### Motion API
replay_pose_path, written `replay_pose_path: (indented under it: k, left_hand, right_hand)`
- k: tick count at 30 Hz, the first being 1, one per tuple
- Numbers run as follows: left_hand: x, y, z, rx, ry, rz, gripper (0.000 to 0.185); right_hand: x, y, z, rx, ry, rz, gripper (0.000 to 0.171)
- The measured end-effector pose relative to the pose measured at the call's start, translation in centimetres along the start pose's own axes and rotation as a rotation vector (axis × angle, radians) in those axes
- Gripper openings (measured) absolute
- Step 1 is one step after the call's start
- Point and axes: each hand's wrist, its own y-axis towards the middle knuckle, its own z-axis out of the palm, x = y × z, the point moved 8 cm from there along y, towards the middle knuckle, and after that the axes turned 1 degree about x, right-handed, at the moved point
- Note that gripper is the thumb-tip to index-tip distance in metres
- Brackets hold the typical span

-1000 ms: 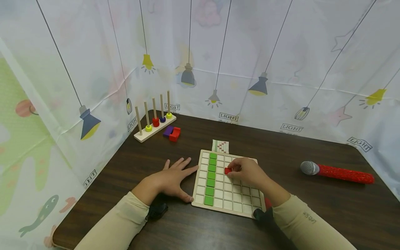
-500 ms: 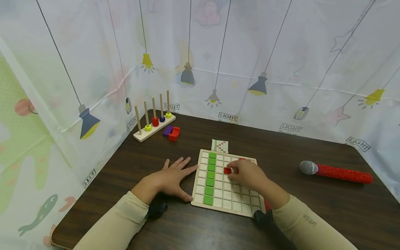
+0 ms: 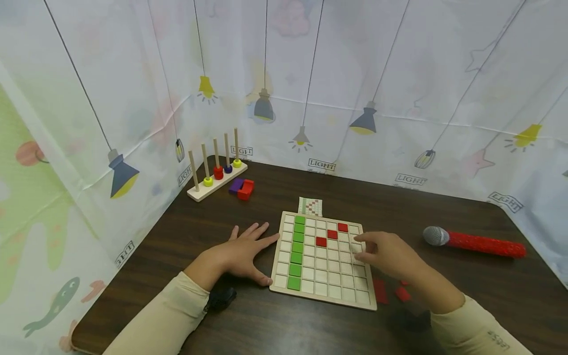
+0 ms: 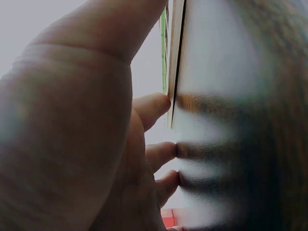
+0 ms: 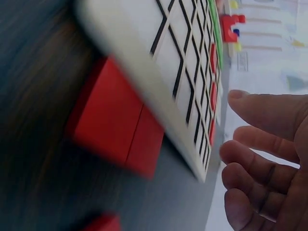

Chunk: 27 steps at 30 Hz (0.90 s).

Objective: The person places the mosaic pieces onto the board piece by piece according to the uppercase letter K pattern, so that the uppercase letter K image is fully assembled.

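Note:
A square wooden board [image 3: 324,300] with a grid of white cells lies on the table. One column holds green tiles [image 3: 297,258], and three red tiles [image 3: 321,242] form a diagonal across the white cells. My left hand [image 3: 241,256] lies spread flat, thumb and index fingertip right at the board's left edge. My right hand [image 3: 388,254] hovers by the board's right edge, thumb and fingers apart, holding nothing. Below it, close to that edge, are loose red tiles [image 3: 402,294]; the right wrist view shows two red tiles [image 5: 110,115] side by side against the rim.
Behind the board lies a small pattern card [image 3: 310,206]. At the back left stands a wooden peg stand [image 3: 201,196] with coloured rings, beside a purple block [image 3: 236,186] and a red block [image 3: 246,190]. A red microphone [image 3: 483,244] lies to the right.
My right hand has let go of the red tile, now lying in its cell, and moved right, uncovering the red diagonal and the loose red tiles. My left hand keeps its place.

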Motion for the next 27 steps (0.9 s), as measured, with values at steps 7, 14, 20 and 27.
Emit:
replay_pose_path:
  k: [7,14,20,27]
  left_hand:
    - [0.1,-0.1,0.0,-0.001,-0.013,-0.003,0.113]
    - [0.0,-0.1,-0.1,-0.001,-0.003,-0.008,0.114]
    - [0.2,0.0,0.1,0.006,0.004,-0.013,0.114]
    - [0.2,0.1,0.2,0.010,0.003,-0.014,0.114]
  right_hand:
    - [-3.4,-2.9,-0.6,0.062,0.028,0.055,0.047]
    - [-7.2,-5.1,-1.4,0.125,-0.001,0.093,0.043]
    - [-9.1,-5.7,-1.2,0.174,-0.013,0.153,0.041]
    - [-9.5,-5.7,-0.9,0.134,-0.027,0.128,0.026]
